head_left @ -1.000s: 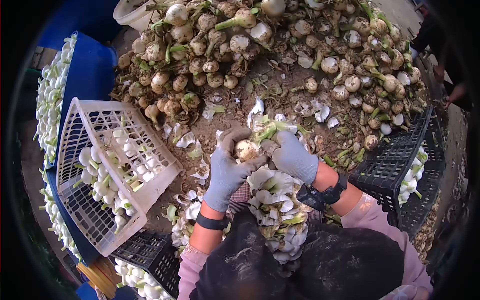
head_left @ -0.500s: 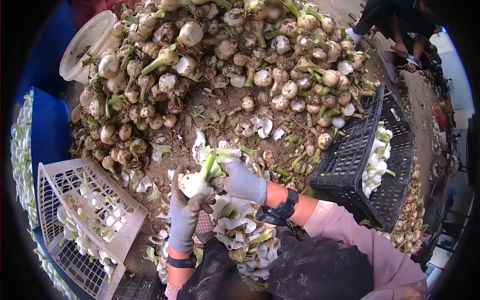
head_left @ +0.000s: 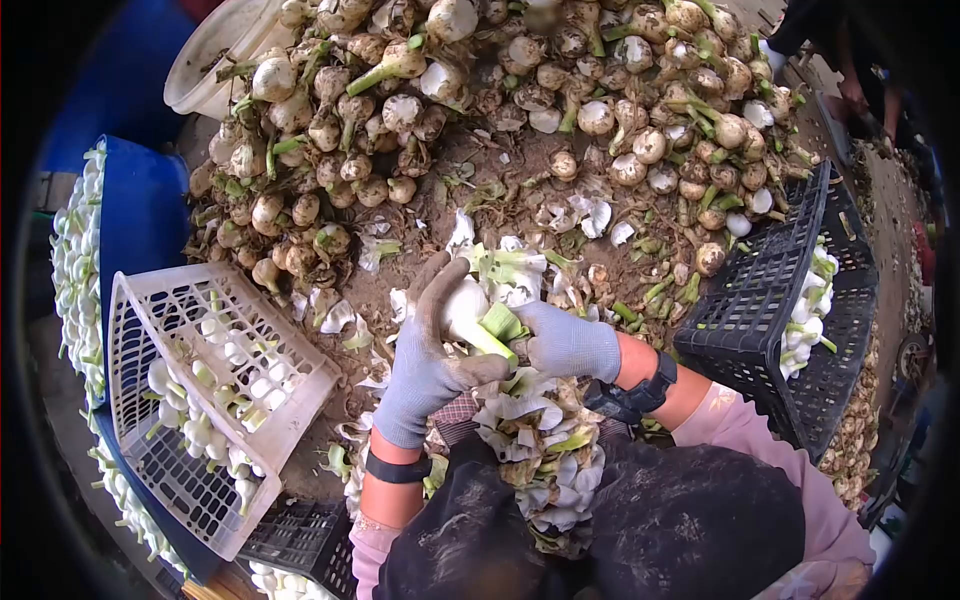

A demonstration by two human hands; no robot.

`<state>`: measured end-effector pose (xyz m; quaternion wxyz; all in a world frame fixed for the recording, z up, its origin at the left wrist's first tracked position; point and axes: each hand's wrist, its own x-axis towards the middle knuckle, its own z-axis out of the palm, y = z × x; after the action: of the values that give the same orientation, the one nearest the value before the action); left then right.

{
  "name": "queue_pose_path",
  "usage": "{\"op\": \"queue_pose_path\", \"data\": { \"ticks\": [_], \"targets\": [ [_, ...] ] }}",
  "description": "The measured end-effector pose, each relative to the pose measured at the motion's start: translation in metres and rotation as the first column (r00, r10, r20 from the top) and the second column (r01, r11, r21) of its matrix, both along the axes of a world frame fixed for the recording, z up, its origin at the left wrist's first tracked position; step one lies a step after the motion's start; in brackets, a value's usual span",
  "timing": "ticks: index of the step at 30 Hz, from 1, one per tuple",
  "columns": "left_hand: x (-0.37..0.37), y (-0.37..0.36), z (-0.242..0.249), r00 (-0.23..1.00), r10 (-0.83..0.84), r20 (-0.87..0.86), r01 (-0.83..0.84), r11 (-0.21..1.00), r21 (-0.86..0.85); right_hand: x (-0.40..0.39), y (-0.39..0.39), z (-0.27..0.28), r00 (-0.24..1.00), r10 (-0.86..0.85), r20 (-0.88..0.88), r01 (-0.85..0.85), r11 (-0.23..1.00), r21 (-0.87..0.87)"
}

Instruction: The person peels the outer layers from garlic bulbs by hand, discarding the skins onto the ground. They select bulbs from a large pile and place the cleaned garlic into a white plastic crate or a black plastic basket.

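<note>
Held in my left hand point(head_left: 430, 350) is a garlic bulb point(head_left: 464, 308), white and clean, its green stem slanting down to the right. The gloved fingers and thumb of that hand curl around the bulb's left side. My right hand point(head_left: 568, 340), also gloved, pinches a green leaf layer point(head_left: 503, 322) at the stem, its fingertips partly hidden. Peeled skins point(head_left: 505, 268) lie just beyond the bulb. More pale garlic skins point(head_left: 545, 450) are heaped below my hands, between dark-covered legs.
A large pile of soil-covered garlic point(head_left: 350, 130) spreads ahead. A white crate point(head_left: 300, 395) with peeled garlic tilts at left, beside a blue container point(head_left: 145, 230). At right stands a black crate point(head_left: 740, 290) holding clean bulbs. Another person's hand point(head_left: 853, 95) shows at upper right.
The garlic's stem has swung from pointing up to pointing down-right, and more of the white bulb shows. My left fingers now reach around its far side. The whole view has shifted.
</note>
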<state>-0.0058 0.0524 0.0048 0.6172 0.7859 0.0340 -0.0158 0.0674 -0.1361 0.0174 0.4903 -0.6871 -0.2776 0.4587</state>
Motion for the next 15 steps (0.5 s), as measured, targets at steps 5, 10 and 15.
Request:
{"op": "queue_pose_path", "data": {
  "ticks": [5,10,15],
  "targets": [
    [0.003,-0.004,0.023,0.986,-0.063,0.151,0.004,0.931,0.365,0.007,-0.001,0.0,0.991,-0.079,0.106,0.078,0.997,0.018],
    [-0.009,-0.01,0.015,0.92,0.15,-0.363,-0.376,0.598,-0.708,0.03,-0.002,-0.01,0.766,-0.005,0.642,0.267,0.912,-0.311],
    [-0.009,0.01,0.001,0.806,0.32,-0.498,-0.566,0.17,-0.806,-0.02,-0.003,0.018,0.766,0.629,0.134,-0.51,0.721,-0.468]
  ]
}}
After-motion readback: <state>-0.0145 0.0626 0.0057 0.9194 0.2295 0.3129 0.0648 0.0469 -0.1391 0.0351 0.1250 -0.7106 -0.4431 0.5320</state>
